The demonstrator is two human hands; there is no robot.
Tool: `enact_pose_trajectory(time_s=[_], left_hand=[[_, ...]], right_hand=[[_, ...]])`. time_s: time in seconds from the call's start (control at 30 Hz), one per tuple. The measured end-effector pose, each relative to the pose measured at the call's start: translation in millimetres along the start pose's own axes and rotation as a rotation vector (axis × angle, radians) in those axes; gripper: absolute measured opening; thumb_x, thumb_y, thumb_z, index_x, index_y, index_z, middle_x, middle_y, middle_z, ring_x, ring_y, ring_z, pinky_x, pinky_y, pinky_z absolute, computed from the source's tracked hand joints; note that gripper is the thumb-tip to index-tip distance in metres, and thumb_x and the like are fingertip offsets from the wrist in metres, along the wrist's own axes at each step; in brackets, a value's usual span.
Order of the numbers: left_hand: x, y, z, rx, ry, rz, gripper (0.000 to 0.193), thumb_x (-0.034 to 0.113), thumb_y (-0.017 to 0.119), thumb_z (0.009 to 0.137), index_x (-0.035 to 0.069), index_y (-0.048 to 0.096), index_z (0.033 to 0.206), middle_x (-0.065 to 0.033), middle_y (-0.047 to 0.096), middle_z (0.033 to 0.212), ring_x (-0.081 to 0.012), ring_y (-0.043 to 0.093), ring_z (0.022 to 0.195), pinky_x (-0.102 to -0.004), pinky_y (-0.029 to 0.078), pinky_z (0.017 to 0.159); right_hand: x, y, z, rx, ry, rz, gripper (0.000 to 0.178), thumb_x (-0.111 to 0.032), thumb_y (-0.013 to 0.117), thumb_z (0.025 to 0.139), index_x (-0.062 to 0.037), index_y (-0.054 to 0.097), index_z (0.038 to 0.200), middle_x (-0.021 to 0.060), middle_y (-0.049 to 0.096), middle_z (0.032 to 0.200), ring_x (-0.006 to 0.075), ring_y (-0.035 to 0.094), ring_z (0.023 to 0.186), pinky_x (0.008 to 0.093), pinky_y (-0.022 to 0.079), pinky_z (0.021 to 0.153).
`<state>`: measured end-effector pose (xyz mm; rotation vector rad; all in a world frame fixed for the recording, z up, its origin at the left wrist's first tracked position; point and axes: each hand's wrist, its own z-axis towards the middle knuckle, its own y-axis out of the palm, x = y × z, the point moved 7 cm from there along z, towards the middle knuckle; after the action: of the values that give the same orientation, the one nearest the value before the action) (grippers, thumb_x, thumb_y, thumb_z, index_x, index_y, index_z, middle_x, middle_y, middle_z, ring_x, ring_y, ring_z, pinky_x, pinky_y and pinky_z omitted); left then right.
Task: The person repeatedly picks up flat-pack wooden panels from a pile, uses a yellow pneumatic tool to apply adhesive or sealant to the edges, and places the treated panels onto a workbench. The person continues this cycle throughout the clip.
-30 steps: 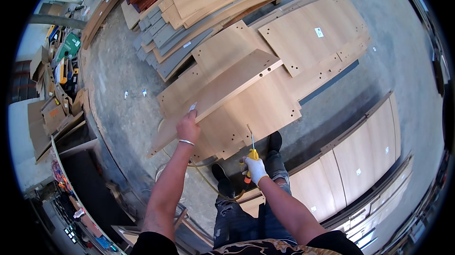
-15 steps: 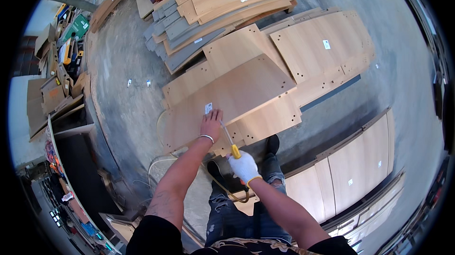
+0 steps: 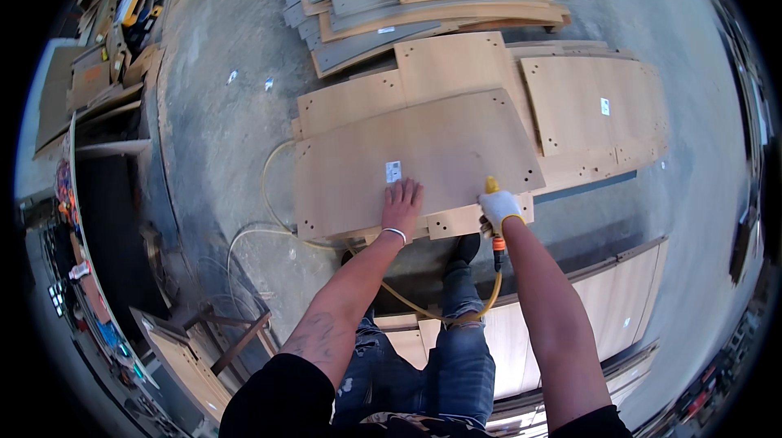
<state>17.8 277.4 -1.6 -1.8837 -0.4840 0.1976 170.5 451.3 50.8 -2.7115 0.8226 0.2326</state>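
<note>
Left hand [image 3: 401,210] lay flat on a wood panel [image 3: 468,145], grip unclenched, just by the white label [image 3: 393,172]; the panel lay atop stacked boards [image 3: 448,63]. Gloved right hand [image 3: 501,210] had its grip wrapped around a yellow tool [image 3: 491,185], hose [image 3: 489,305] looping below. Upper left, what looked like cardboard boxes [image 3: 90,84] lay heaped, contents too small to make out.

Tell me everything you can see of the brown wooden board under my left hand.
The brown rectangular wood-look board lies flat across paler wooden boards. It has small dark holes near at least three corners and a white label toward its near edge. The bare left hand rests on it beside the label; whether the white-gloved right hand touches it is unclear.
</note>
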Motion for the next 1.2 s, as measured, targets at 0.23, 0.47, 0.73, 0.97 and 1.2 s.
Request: enact_pose_trajectory(time_s=[0.23,0.47,0.73,0.97,1.2], left_hand=[[-5,11,-1,0.229,0.001,-0.058,0.059,0.032,0.044,0.095,0.012,0.033,0.15,-0.0227,0.026,0.157,-0.0464,0.023,0.144,-0.0651,0.02,0.113],[-12,8,-5,-0.076,-0.071,-0.157,0.062,0.023,0.048,0.094,0.02,0.03,0.154,-0.0153,0.018,0.162,-0.0458,0.016,0.147,-0.0735,0.011,0.111],[-5,-5,1,-0.078,-0.05,-0.147,0.066,0.009,0.048,0.092,0.016,0.027,0.154,-0.015,0.019,0.161,-0.0414,0.018,0.147,-0.067,0.016,0.114],[-13,1,1,0.031,0.006,-0.173,0.063,0.009,0.048,0.091,0.006,0.028,0.151,-0.0168,0.026,0.159,-0.0395,0.02,0.147,-0.0582,0.016,0.118],[-8,14,2,-0.076,-0.029,-0.115,0.066,0.011,0.048,0.092,0.012,0.025,0.155,-0.0225,0.02,0.159,-0.0448,0.015,0.147,-0.0635,0.011,0.117]], right_hand=[[-65,204,-79,-0.024,-0.79,-1.427,0.072,-0.043,0.056,0.087,-0.014,0.035,0.15,0.0259,0.036,0.15,0.0471,0.043,0.133,0.0535,0.043,0.103],[-74,76,-4,-0.123,-0.135,-0.672,0.043,-0.037,0.058,0.092,0.0018,0.061,0.11,0.0166,0.066,0.08,0.0296,0.068,0.065,0.0455,0.055,0.055],[-58,-112,65,0.148,0.151,0.118,0.023,-0.024,0.061,0.09,-0.0076,0.047,0.082,0.0084,0.047,0.062,0.0206,0.047,0.044,0.0383,0.039,0.038],[-37,-26,34,-0.046,0.065,0.203,0.019,-0.02,0.061,0.09,-0.0064,0.052,0.08,0.0108,0.052,0.06,0.0233,0.054,0.043,0.0389,0.04,0.036],[67,108,-87,-0.284,0.168,0.051,0.029,-0.025,0.064,0.09,0.0014,0.057,0.082,0.01,0.057,0.057,0.0224,0.056,0.04,0.0347,0.044,0.036]])
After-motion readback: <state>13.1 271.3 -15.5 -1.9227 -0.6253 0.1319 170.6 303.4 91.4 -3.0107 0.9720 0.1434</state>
